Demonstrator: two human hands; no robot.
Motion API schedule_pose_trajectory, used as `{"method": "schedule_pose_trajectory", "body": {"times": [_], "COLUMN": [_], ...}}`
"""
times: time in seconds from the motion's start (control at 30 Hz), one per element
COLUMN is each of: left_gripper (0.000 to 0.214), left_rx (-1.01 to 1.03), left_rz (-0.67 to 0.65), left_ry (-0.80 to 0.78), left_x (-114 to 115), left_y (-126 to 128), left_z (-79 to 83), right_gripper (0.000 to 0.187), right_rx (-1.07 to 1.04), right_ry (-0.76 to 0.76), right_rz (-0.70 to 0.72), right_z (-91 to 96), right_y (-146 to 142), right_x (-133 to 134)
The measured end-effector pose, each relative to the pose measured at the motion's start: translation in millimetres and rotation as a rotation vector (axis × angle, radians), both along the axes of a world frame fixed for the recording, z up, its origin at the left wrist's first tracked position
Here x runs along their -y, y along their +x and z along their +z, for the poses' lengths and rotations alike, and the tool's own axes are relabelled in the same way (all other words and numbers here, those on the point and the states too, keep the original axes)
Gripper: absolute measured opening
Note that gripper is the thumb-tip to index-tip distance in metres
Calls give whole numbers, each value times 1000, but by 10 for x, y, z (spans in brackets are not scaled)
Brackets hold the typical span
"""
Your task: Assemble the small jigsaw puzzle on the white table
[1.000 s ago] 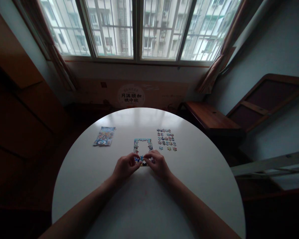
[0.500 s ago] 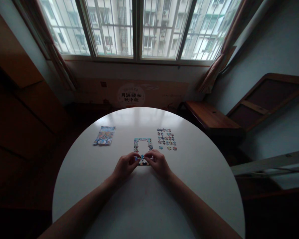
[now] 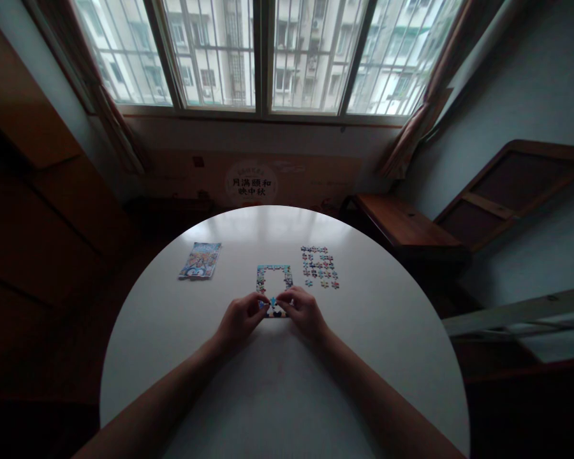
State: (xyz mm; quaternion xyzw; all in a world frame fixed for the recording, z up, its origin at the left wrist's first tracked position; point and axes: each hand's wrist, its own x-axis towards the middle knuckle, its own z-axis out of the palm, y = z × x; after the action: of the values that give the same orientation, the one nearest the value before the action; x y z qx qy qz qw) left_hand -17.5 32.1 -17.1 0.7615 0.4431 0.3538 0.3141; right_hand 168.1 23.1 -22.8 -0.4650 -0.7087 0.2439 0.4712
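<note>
- A rectangular puzzle border of multicoloured interlocking cardboard pieces (image 3: 261,280) lies on the round, glossy white table (image 3: 363,357), with an open space in its middle; it serves as the landmark below.
- A small bright-blue knobbed puzzle piece (image 3: 273,302) is at the border's near part, between the fingertips of both hands; whether it touches the pieces beneath cannot be told.
- The bare left hand (image 3: 239,317) is at the border's near left corner, thumb and forefinger pinched on the left side of the blue piece.
- The bare right hand (image 3: 307,312) is at the near right corner, thumb and forefinger likewise pinched on the piece's right side. Both hands partly cover the border.
- Loose multicoloured puzzle pieces (image 3: 321,268) lie in rough rows just right of the border, reaching farther back than its far edge.
- A shiny, printed blue-and-orange rectangular packet (image 3: 199,261) lies flat, well to the border's left.
- Beyond the border, past the table, stand a wide barred window (image 3: 264,64) and a low reddish-brown wooden bench (image 3: 406,220), the bench off to its right.
</note>
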Motion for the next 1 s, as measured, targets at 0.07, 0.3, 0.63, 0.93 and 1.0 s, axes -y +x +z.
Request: {"method": "schedule_pose_trajectory", "body": {"times": [0.07,0.3,0.63,0.93,1.0], "left_gripper": [21,21,21,26,26], "left_rx": [-5,-1,-15,-157,-216], "left_rz": [1,-8,-21,58,105], "left_ry": [1,-4,-12,52,62], "left_x": [7,7,16,19,11], "left_y": [2,1,-1,-28,-38], "left_z": [10,1,-6,24,27], "right_gripper": [10,8,7,12,11], "right_rx": [-16,-27,-4,58,87], "right_ry": [1,-9,11,35,37], "right_rz": [-2,-20,-12,-53,-66], "right_z": [-8,28,37,47,46], "right_y": [0,-10,26,106,109], "right_x": [-5,8,-6,-43,-42]}}
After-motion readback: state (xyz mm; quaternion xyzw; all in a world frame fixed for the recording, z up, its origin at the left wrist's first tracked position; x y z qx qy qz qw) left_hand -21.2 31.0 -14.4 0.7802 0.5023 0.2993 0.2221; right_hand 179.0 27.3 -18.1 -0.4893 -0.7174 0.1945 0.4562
